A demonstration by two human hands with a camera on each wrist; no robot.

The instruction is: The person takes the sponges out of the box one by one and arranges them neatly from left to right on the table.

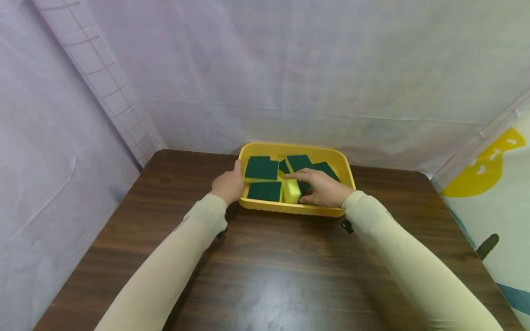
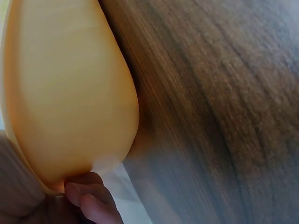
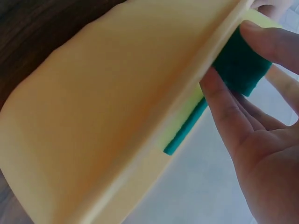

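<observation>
1. My left hand (image 1: 228,185) gripped the left rim of the yellow tray (image 1: 341,166), thumb over the edge and fingers (image 2: 86,198) curled beneath it, apparently to keep the tray from sliding on the desk (image 1: 265,276).
2. My right hand (image 1: 320,187) reached over the near rim into the tray and pinched a scouring sponge (image 1: 291,191) standing on its edge, yellow side showing, just left of my fingers (image 3: 224,112).
3. Beyond and between my hands lay the other sponges (image 1: 262,168), flat with green pads up, packed side by side.
4. The tray sat at the far edge of the desk, against the draped backdrop.
</observation>
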